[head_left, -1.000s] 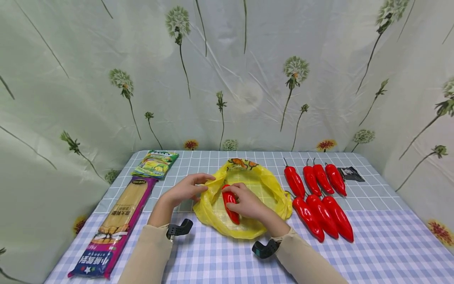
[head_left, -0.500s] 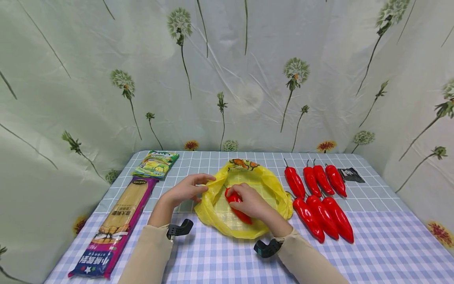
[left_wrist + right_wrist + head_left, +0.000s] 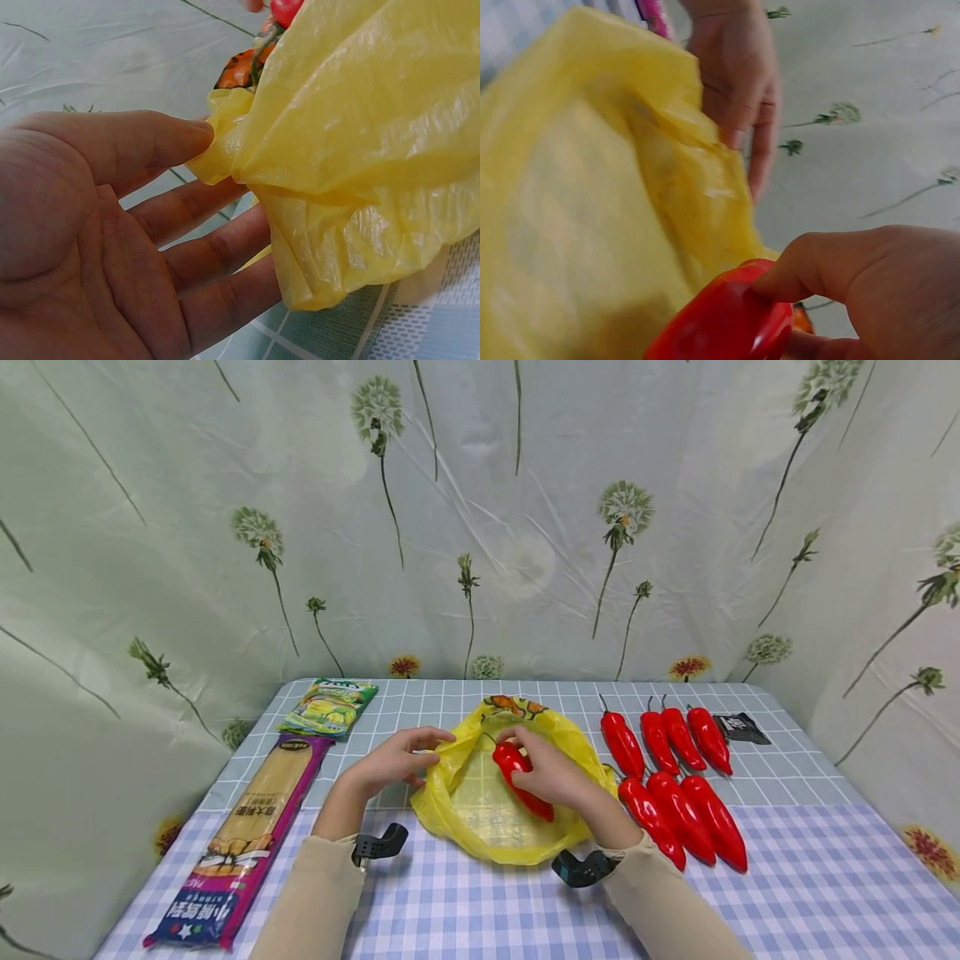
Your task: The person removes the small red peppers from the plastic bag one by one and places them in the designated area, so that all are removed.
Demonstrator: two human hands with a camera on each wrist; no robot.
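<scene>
A yellow plastic bag (image 3: 480,847) lies open-mouthed on the table, its far rim printed in orange. At its left side, my left hand (image 3: 396,760) pinches the rim; in the left wrist view the thumb (image 3: 161,139) meets the plastic and the other fingers pass behind it. My right hand (image 3: 549,768) grips a red chili pepper (image 3: 536,803) over the bag's mouth, stem end pointing away and to the left. The right wrist view shows the thumb pressed on the glossy red pepper (image 3: 727,319), whose lower end runs out of frame.
Several more red peppers (image 3: 682,814) lie in two rows to the right of the bag. A small black packet (image 3: 741,728) sits beyond them. At the left are a long purple-edged pasta pack (image 3: 247,835) and a green packet (image 3: 330,706). A floral curtain (image 3: 480,527) hangs behind the table.
My right hand has moved rightward and a little away with the red pepper, from the left part of the bag's mouth toward its right side. The left hand keeps its place at the rim.
</scene>
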